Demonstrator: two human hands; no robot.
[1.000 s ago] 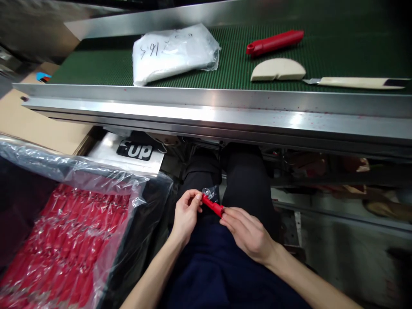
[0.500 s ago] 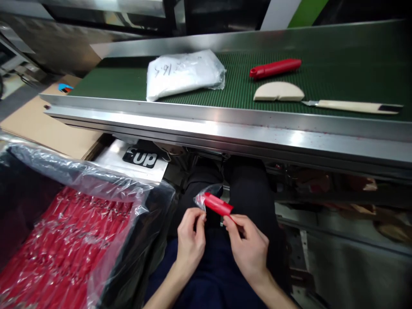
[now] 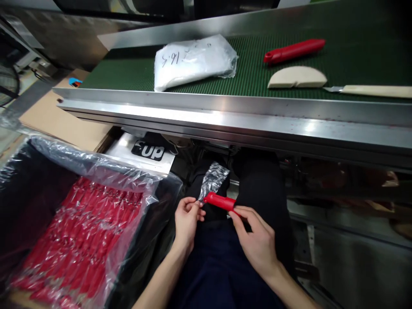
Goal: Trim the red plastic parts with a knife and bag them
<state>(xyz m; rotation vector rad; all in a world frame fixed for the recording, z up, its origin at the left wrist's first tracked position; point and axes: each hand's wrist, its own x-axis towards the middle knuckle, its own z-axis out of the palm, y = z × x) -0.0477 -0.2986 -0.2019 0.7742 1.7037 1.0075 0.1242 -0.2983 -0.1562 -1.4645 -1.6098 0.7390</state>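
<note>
Over my lap, my right hand (image 3: pixel 252 227) grips the right end of a red plastic handle-shaped piece (image 3: pixel 220 201) between thumb and fingers. My left hand (image 3: pixel 188 216) pinches the edge of a small clear plastic bag (image 3: pixel 214 178) just left of the piece. The bag stands up crinkled above my left fingers, and the piece's left end is at its lower edge. Whether that tip is inside the bag's mouth, I cannot tell. A similar red piece (image 3: pixel 294 51) lies on the green conveyor belt (image 3: pixel 128 64).
On the belt are a white plastic-wrapped packet (image 3: pixel 195 62), a beige half-round block (image 3: pixel 298 78) and a pale-handled knife (image 3: pixel 376 90). The belt's metal rail (image 3: pixel 212 116) runs before my knees. A lined box of bagged red pieces (image 3: pixel 83 240) stands at left, near cardboard (image 3: pixel 64 122).
The clear bag, earlier over the left end of the red piece, now stands up beside it in my left hand. My view has shifted, so the belt sits higher in the picture.
</note>
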